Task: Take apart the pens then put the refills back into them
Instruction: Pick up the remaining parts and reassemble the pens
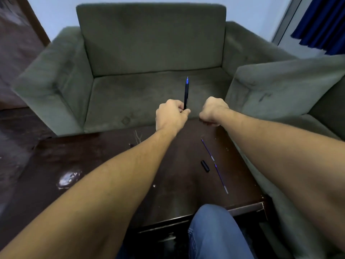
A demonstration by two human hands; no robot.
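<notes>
Head view. Operator: Confirm the status of both hands.

Inspector: The left hand (172, 114) pinches the lower end of the pen (186, 94). The pen stands nearly upright, tip up, over the far edge of the worktop (104, 165), with the sofa (149, 43) behind it. The right hand (212, 111) hovers just beside the left hand with its fingers curled under. I cannot tell whether it holds a part.

Operator: Where are the loose parts?

Inspector: The far refill (207, 149) and the near refill (221, 179) lie almost end to end on the right half of the worktop. The cap (205, 166) lies just beside the point where they meet.

Operator: List the failure risks.

Inspector: 1. The pen is gripped at one end only. Twisting or pulling there may lever it out of the fingers, and it would probably fall onto the sofa seat or into the gap in front of it. 2. The refills are thin and likely to roll, and they lie near the right edge. The right forearm passes close above them, so lowering that arm may sweep them off. 3. The cap is dark against a dark surface, so it is easy to overlook or knock away. 4. Check the right hand before it reaches for anything, because a small part held there could drop.
</notes>
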